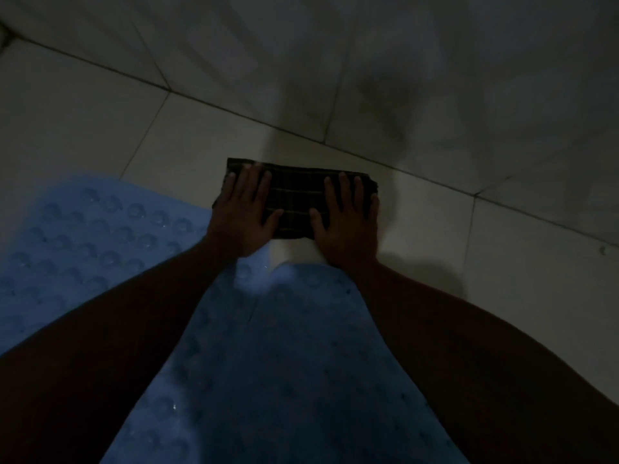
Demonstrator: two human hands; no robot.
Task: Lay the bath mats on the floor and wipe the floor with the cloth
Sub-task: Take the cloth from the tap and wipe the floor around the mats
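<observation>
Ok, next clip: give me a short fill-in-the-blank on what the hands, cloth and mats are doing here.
1. Both the left hand and the right hand press flat on the dark striped ____.
2. The cloth lies on the pale ____ floor, just beyond the mats.
3. The bath mats are ____ in colour.
4. The mat on the left is covered in round ____.

Missing words: cloth; tiled; blue; bumps
</observation>
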